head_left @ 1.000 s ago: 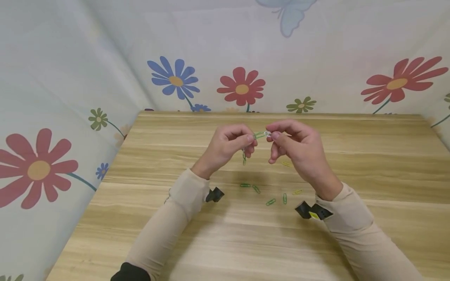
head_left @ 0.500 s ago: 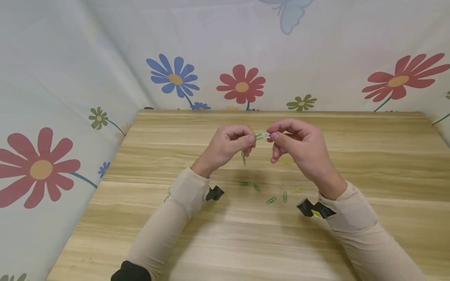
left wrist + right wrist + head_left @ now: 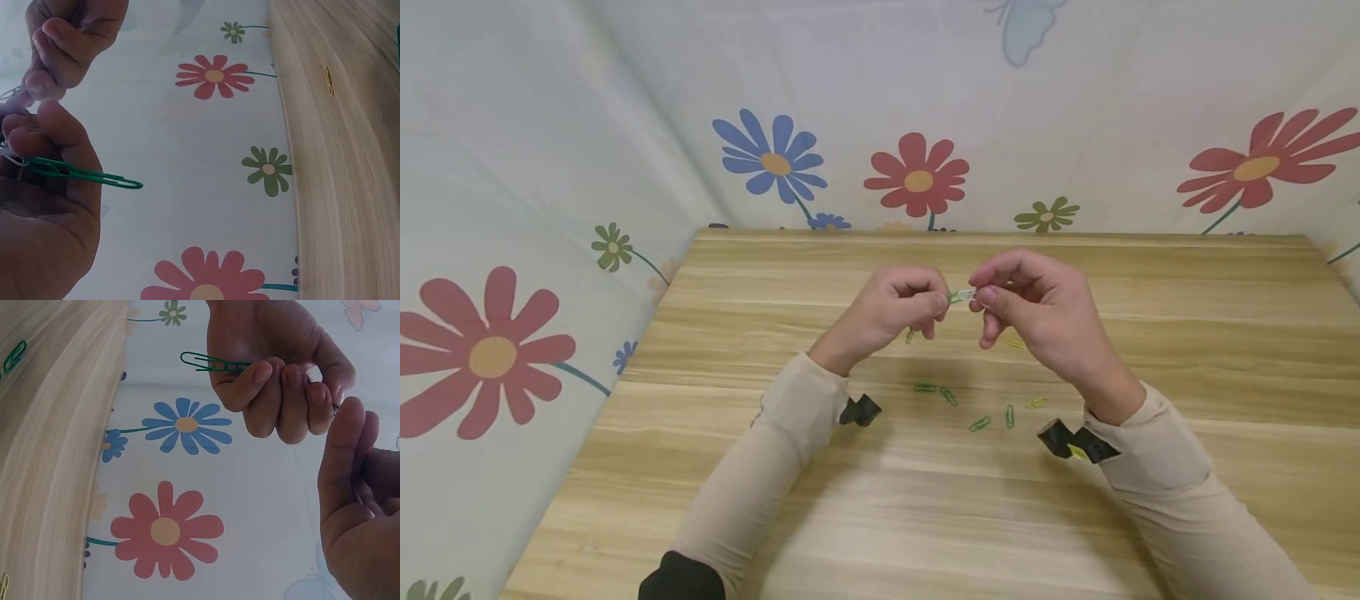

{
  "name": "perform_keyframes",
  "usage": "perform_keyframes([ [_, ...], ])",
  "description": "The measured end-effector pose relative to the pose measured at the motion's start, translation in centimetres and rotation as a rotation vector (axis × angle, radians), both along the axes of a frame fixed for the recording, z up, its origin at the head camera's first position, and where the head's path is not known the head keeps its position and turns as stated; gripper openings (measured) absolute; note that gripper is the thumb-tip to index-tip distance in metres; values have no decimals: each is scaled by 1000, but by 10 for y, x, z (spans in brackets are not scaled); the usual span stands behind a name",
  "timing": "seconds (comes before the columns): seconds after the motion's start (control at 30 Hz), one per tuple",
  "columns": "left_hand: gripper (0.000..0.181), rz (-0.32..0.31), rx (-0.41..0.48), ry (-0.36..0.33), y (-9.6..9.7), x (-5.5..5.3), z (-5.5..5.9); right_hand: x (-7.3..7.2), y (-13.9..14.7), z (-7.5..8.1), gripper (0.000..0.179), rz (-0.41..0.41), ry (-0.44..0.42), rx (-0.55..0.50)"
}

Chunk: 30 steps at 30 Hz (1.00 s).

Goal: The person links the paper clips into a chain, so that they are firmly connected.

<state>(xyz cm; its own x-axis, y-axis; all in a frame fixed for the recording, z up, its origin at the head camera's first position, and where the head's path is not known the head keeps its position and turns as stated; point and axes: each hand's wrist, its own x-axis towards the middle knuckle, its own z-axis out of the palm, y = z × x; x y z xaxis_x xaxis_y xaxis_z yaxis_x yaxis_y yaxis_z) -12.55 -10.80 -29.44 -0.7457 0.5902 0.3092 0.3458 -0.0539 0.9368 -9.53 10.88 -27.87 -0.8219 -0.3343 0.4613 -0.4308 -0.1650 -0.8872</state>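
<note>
My left hand (image 3: 898, 304) is curled round a paper clip chain, its thumb and forefinger pinching a green paper clip (image 3: 954, 297) that sticks out to the right. Facing it, my right hand (image 3: 1037, 308) pinches a white paper clip (image 3: 967, 295) between thumb and fingertips. The white clip's free end overlaps the tip of the green one, both held up above the table. From below the left hand's fingers hangs a green end of the chain (image 3: 200, 361). In the left wrist view this green end (image 3: 69, 172) joins a pale clip inside the palm. The curled fingers hide the chain's middle.
Several green paper clips (image 3: 1010, 417) lie loose on the wooden table (image 3: 880, 517), below the hands. Two yellow paper clips (image 3: 1037, 403) lie to their right, one partly beneath the right hand. A flower-printed cloth (image 3: 850, 75) rises behind the table's back edge.
The hands have drawn slightly closer, and the white clip shows more, overlapping the green clip's end. The hanging chain end has swung left and shows less under the left hand.
</note>
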Motion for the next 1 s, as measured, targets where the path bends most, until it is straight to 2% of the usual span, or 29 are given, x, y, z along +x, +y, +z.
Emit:
perform_keyframes([
  [0.13, 20, -42, 5, -51, 2, 1, 0, -1, -1, -2, 11, 35, 26, -22],
  [0.37, 23, -105, 24, -91, 8, 3, 2, -3, -4, -7, 12, 129, -56, -134],
  [0.57, 21, -53, 46, -81, 9, 5, 1, -4, -3, -9, 12, 159, -113, -165],
  [0.67, 21, -14, 78, -47, 8, 6, 2, -3, -1, -6, 17, 129, -123, -106],
  [0.77, 21, 28, 95, -14, 8, 7, 3, -1, 0, -2, 18, 75, -115, 30],
  [0.9, 21, 52, 97, 35, 8, 8, 4, 3, -3, 1, 16, 10, -116, 204],
  [1.0, 19, 62, 81, 67, 8, 10, 6, 5, -6, 2, 12, -38, -88, 247],
])
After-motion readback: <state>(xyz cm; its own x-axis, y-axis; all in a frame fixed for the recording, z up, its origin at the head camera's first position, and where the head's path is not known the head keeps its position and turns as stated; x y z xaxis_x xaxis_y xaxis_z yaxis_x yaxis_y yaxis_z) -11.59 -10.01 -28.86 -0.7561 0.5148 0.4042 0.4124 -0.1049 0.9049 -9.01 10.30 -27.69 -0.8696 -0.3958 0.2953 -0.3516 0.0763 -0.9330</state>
